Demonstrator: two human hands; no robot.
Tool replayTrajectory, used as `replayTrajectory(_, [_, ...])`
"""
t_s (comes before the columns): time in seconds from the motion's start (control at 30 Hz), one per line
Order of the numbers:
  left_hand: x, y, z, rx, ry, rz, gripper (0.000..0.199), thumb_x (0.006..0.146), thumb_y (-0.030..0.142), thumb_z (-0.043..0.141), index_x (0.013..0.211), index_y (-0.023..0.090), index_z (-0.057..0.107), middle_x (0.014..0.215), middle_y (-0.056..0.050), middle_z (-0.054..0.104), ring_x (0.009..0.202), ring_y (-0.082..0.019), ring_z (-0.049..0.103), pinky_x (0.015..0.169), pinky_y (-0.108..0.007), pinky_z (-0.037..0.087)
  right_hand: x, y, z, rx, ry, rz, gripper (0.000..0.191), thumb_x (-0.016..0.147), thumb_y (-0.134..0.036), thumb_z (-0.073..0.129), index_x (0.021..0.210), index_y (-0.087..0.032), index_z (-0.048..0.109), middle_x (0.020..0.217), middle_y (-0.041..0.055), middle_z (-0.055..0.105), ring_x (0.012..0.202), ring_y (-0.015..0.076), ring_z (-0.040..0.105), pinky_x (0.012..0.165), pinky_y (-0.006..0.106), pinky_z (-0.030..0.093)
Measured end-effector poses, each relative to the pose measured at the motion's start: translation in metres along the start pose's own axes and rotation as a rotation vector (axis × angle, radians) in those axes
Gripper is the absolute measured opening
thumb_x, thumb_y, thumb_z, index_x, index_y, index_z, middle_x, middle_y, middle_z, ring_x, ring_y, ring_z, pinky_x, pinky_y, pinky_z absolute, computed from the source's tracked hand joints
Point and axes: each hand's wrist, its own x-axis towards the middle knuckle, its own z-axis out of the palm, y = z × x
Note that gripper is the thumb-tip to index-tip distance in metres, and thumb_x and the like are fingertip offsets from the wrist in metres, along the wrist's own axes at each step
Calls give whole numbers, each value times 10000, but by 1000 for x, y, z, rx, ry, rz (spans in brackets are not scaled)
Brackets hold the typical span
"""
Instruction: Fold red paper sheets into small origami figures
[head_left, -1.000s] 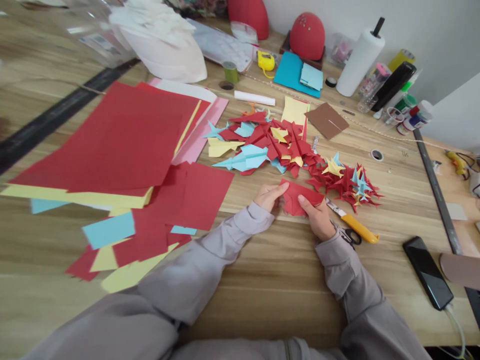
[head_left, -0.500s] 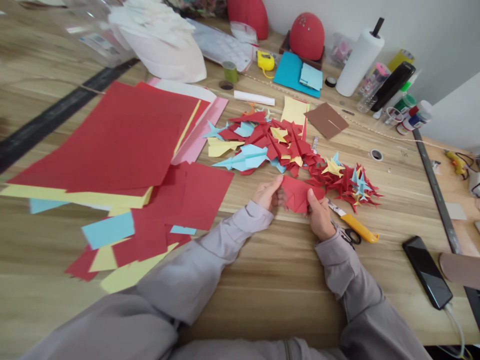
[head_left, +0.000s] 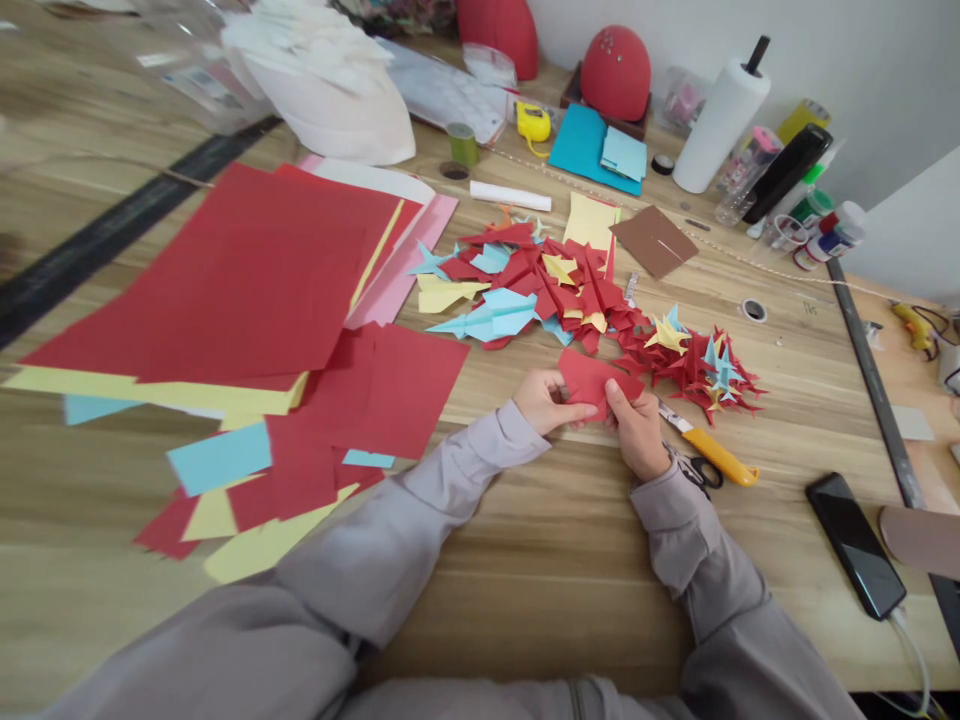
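Observation:
Between both hands is a piece of red paper (head_left: 589,375), held just above the wooden table. My left hand (head_left: 553,402) grips its lower left part, thumb pressed on the near edge. My right hand (head_left: 636,428) pinches it from the right with the thumb on top. Directly behind lies a heap of folded paper shapes (head_left: 551,280) in red, blue and yellow. To its right sits a cluster of small pointed folded pieces (head_left: 697,362). A yellow-handled utility knife (head_left: 718,455) and black-handled scissors (head_left: 703,470) rest beside my right hand, the scissors partly hidden by the sleeve.
Large red sheets (head_left: 247,270) and cut paper pieces (head_left: 217,458) cover the left side. A phone (head_left: 855,545) with a cable lies at right. Along the back stand a tape measure (head_left: 533,122), a white roll (head_left: 720,125) and several bottles. A brown square (head_left: 654,242) lies nearer.
My left thumb has moved from the paper's upper left corner down to its near edge, closer to my right thumb. The crease lines seen on the paper before no longer show clearly.

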Motion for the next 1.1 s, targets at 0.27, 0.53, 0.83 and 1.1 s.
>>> replayTrajectory(0.27, [0,0,-1,14,0,-4,421,427,402,831,638,103,621,525,-9,622,404,-94,542,423,-221,482,2,7,1,73,84,111,621,829,-622,356,360,-215,370,340,-20,395,356,96,399,409,246,323])
replayTrajectory(0.53, [0,1,-1,-7,35,11,377,428,374,831,611,107,637,499,-18,620,390,-103,536,411,-228,473,3,7,-2,163,23,120,526,749,-612,520,445,-182,508,380,-27,464,354,78,387,383,222,288])
replayTrajectory(0.83, [0,1,3,-35,54,33,390,462,351,820,670,111,594,563,-11,624,425,-97,544,444,-235,483,5,12,0,198,111,151,605,768,-658,444,368,-208,393,339,-22,432,335,89,384,378,243,298])
replayTrajectory(1.1, [8,-11,-6,-55,266,456,398,594,206,661,945,193,475,882,-12,518,665,-119,590,554,-253,501,9,12,1,313,184,169,561,762,-658,454,441,-199,465,352,-31,450,314,91,391,355,243,270])
